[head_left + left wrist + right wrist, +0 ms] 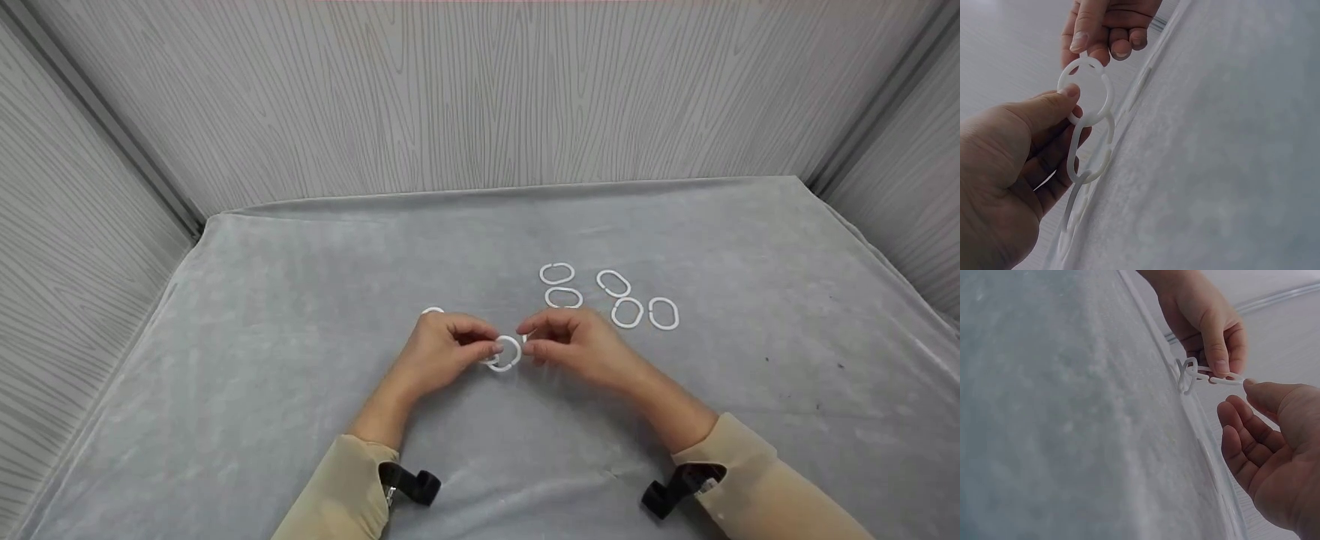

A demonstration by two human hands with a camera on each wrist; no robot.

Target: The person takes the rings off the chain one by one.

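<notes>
My left hand [442, 349] pinches a white plastic C-shaped link [517, 351] between thumb and fingers. From that link hangs a second white link [1072, 147], and a third link [1072, 205] is threaded through it, forming a short chain. My right hand [581, 346] faces the left one, its thumb and index finger pinching a small white piece [525, 339] right at the far edge of the top link. Most of this piece is hidden by the fingers. Past the left knuckles, part of another white link [433, 309] shows on the cloth.
Several loose white links lie beyond my right hand, among them an upper one [557, 263] and a rightmost one [676, 313]. Grey cloth [300, 300] covers the table. Wood-patterned panels [480, 97] rise at the back and sides.
</notes>
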